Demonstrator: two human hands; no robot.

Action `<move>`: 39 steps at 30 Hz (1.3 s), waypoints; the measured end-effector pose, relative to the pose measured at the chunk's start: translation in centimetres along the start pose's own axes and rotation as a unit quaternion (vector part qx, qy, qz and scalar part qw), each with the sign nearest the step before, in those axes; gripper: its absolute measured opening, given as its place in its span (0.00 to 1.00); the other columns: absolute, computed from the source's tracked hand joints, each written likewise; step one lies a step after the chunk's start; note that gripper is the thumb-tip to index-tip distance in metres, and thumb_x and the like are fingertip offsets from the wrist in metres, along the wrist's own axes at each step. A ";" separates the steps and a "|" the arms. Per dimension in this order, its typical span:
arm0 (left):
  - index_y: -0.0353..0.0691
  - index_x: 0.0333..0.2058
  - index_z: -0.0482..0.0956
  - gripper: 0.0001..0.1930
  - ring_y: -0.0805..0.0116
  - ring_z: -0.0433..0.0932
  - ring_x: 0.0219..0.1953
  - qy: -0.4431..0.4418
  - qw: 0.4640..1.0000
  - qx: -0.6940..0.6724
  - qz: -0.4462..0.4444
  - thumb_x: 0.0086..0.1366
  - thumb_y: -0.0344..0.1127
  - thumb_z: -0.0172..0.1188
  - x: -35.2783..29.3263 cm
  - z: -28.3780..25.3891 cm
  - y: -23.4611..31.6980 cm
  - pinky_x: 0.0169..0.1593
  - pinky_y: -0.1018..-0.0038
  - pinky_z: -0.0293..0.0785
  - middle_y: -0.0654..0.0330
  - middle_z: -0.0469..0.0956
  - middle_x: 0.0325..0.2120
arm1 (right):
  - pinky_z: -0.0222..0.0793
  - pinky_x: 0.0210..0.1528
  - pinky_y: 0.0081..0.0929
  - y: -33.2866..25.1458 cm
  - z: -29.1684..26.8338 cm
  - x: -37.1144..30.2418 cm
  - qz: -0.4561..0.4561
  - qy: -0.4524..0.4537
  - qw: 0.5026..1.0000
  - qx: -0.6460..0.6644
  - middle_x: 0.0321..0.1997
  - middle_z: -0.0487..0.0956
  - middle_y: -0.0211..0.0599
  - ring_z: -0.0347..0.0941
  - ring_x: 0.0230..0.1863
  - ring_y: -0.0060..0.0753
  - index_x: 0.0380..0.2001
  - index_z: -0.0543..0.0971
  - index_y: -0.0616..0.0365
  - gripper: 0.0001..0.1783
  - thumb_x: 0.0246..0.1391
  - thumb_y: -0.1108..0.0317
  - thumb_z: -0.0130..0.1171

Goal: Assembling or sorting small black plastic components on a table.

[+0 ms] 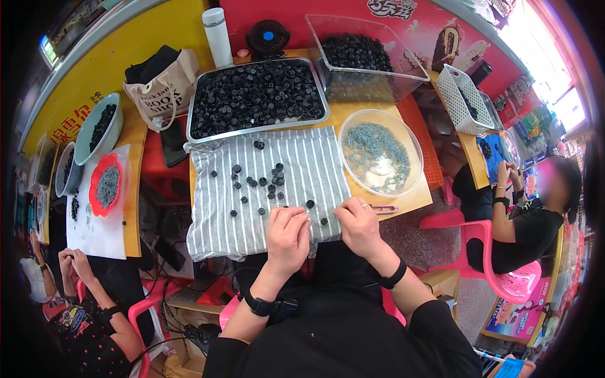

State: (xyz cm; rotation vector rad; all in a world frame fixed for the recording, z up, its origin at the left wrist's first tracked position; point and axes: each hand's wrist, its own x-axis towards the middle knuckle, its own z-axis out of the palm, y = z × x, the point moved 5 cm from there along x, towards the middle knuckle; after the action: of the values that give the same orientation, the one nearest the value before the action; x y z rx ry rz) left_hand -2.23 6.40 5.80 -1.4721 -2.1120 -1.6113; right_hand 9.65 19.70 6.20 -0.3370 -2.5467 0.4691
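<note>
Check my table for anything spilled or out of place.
Nothing looks clearly spilled or damaged. Loose black parts lie scattered on the striped cloth, outside the metal tray, but that may be deliberate.

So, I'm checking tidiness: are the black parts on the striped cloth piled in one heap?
No, the black parts lie scattered on the striped cloth.

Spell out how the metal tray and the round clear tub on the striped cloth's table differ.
Shape: the metal tray is rectangular; the round clear tub is circular.
Look: the tray is silvery, the tub see-through.
Contents: the tray holds black pieces over nearly its whole floor; the tub holds thin grey-blue pieces, leaving a bare patch.
Shared: both are open-topped.
</note>
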 end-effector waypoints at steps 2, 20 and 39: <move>0.33 0.34 0.79 0.09 0.52 0.74 0.39 -0.005 1.000 -0.001 -0.006 0.53 0.20 0.63 -0.1 0.0 -0.1 0.42 0.63 0.72 0.53 0.77 0.36 | 0.69 0.37 0.38 0.1 0.0 -0.3 0.012 0.027 0.999 0.015 0.33 0.74 0.42 0.73 0.36 0.47 0.32 0.78 0.64 0.10 0.42 0.80 0.63; 0.34 0.34 0.80 0.12 0.53 0.72 0.41 -0.045 0.998 0.037 0.012 0.48 0.25 0.68 -0.2 0.8 0.9 0.44 0.62 0.70 0.55 0.76 0.37 | 0.67 0.37 0.39 -0.6 -0.4 -0.3 0.053 0.051 0.997 -0.037 0.34 0.72 0.42 0.70 0.36 0.47 0.26 0.73 0.62 0.07 0.41 0.80 0.61; 0.36 0.31 0.80 0.14 0.55 0.71 0.39 -0.041 0.998 0.044 -0.019 0.42 0.25 0.71 -0.3 2.2 0.6 0.42 0.63 0.68 0.57 0.74 0.33 | 0.65 0.30 0.34 -1.2 0.5 -0.1 0.133 0.009 0.968 0.212 0.27 0.71 0.43 0.70 0.29 0.47 0.30 0.76 0.63 0.08 0.46 0.85 0.56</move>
State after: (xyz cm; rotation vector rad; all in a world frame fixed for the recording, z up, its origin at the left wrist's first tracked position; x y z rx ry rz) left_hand -0.70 7.91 5.05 -1.5051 -2.2363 -1.4725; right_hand 9.33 18.42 6.23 -0.5179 -2.3109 1.0832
